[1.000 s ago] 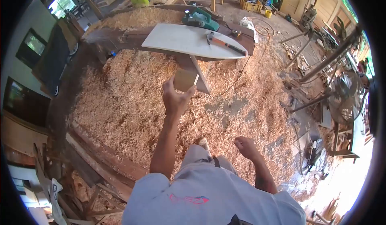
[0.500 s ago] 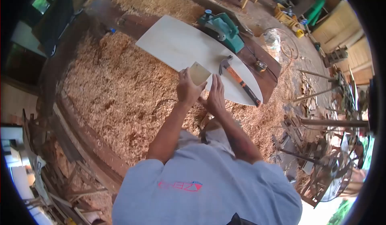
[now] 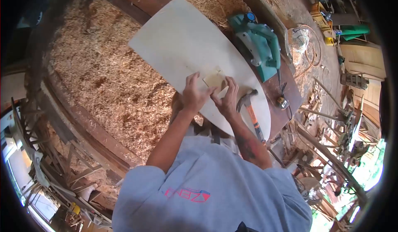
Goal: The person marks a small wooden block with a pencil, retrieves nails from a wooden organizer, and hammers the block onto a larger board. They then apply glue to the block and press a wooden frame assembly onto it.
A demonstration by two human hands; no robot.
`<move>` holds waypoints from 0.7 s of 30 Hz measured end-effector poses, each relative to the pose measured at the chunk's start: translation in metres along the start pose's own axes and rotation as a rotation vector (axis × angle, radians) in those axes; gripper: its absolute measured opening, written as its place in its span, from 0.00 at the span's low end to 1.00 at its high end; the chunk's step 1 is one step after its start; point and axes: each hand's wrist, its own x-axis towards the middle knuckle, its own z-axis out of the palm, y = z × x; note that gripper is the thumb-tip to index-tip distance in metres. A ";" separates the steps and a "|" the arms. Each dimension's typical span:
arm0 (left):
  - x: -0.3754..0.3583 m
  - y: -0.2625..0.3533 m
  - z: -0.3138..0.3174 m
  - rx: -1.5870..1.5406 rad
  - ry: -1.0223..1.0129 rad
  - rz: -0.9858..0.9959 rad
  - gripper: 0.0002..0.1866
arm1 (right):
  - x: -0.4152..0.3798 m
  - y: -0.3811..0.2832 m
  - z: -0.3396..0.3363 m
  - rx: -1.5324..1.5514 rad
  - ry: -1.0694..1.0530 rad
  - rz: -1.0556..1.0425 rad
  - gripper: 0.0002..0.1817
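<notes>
A thin, pale square piece, its material unclear, is between my hands, over the large pale board. My left hand is at its left and lower side, with the thumb along the lower edge and the fingertips close to the left corner. From the right, my right hand has its fingers curled at the piece's right edge and its thumb reaching toward my left thumb. The board has one straight end and tapers in a curve to the other. On it, beside my right wrist, lies a claw hammer with an orange and black handle.
A green electric planer stands beyond the board's curved edge, with a tape measure near its cord. Wood shavings lie deep on the left. Long timber beams run along the lower left. Scrap wood is piled on the right.
My view has shifted closer to the board. The square piece has turned slightly and my right fingers have come to its right edge. The hammer and planer keep their places beside the work.
</notes>
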 end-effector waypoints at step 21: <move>0.013 -0.017 -0.011 -0.261 -0.150 -0.313 0.18 | 0.013 -0.031 -0.008 -0.218 -0.243 0.284 0.52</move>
